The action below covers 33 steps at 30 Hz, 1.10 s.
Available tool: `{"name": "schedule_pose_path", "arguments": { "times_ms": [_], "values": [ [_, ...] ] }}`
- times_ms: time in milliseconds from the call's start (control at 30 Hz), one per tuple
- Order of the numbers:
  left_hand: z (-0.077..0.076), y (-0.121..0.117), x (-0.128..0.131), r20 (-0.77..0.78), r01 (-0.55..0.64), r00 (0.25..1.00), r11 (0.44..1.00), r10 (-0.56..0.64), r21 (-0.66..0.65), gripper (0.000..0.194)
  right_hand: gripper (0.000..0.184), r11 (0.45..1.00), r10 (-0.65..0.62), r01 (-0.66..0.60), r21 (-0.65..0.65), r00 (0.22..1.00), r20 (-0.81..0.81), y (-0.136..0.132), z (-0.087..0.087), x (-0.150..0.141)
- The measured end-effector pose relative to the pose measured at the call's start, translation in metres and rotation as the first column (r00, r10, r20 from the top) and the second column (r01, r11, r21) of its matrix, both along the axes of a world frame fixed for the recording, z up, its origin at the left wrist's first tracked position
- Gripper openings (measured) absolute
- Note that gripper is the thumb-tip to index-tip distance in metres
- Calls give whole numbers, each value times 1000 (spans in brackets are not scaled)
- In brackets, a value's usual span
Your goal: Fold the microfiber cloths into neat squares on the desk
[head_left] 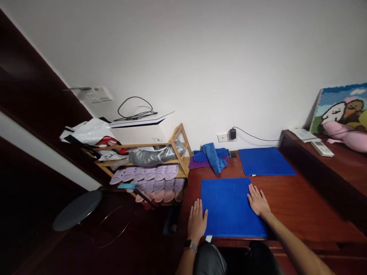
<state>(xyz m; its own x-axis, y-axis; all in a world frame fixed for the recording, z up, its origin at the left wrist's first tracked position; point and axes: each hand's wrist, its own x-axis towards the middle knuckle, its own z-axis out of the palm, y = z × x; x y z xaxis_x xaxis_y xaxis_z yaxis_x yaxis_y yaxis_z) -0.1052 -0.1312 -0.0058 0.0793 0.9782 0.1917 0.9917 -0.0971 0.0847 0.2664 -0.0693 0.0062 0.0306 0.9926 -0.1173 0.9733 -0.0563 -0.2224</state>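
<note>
A blue cloth (228, 206) lies flat and square on the red-brown wooden table (301, 206) just in front of me. My left hand (197, 221) rests flat at its left edge, fingers stretched out, with a watch on the wrist. My right hand (258, 200) lies flat on the cloth's right edge, fingers spread. Neither hand holds anything. A second blue cloth (266, 161) lies flat farther back on the table. A pile of crumpled blue and purple cloths (211, 156) sits by the wall.
A wooden shoe rack (160, 168) with lilac slippers stands at the left, bags and a white box on top. A charger (233, 133) hangs in the wall socket. A raised shelf at the right holds a remote (322, 148), papers, a plush toy and a picture. A round stool (77, 209) stands lower left.
</note>
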Motion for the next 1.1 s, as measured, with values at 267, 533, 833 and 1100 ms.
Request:
{"name": "schedule_pose_path", "arguments": {
  "times_ms": [267, 533, 833, 1100],
  "values": [
    [-6, 0, 8, 5, 9, 1000, 998, -9, 61, 63, 70, 994, -66, 65, 85, 998, 5, -73, -19, -15],
    [1, 15, 9, -36, -6, 999, 1000, 7, 16, 63, 71, 998, -20, 22, 62, 1000, -20, -65, -7, -17],
    [16, 10, 18, -67, -1, 998, 995, 8, 100, 60, 70, 993, 20, -7, 121, 994, -109, -93, -16, -4],
    [36, -8, 198, 74, 479, 875, 878, -479, 17, 60, 68, 993, 48, -36, 116, 993, -110, -96, -8, -3]
  ]
}}
